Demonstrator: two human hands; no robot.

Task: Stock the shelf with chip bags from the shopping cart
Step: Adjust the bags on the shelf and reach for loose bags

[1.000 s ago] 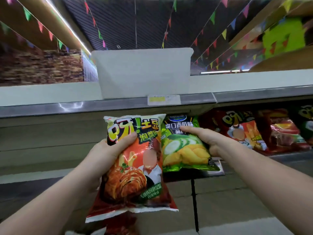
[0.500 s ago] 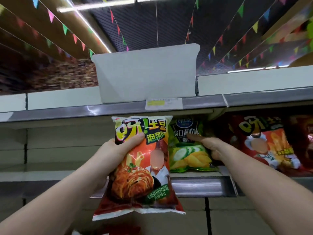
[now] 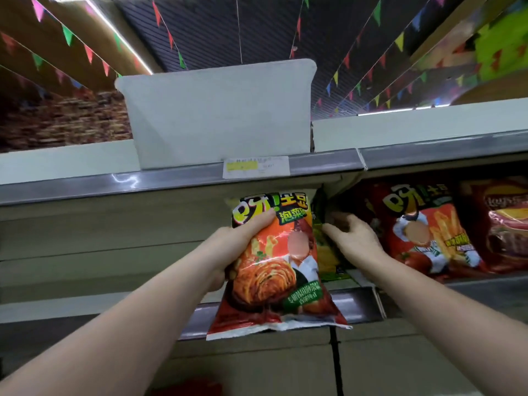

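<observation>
Orange chip bag point(image 3: 274, 270) upright, top upward

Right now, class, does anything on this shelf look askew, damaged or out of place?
The green chip bag stands mostly hidden behind the orange kimchi chip bag that the left hand grips, while the right hand touches it. The red bags beside it lean back slightly. Nothing looks torn or spilled.

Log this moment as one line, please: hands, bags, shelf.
left hand: grips orange kimchi chip bag, off shelf | right hand: on green chip bag on shelf | red chip bag: shelved right
</observation>
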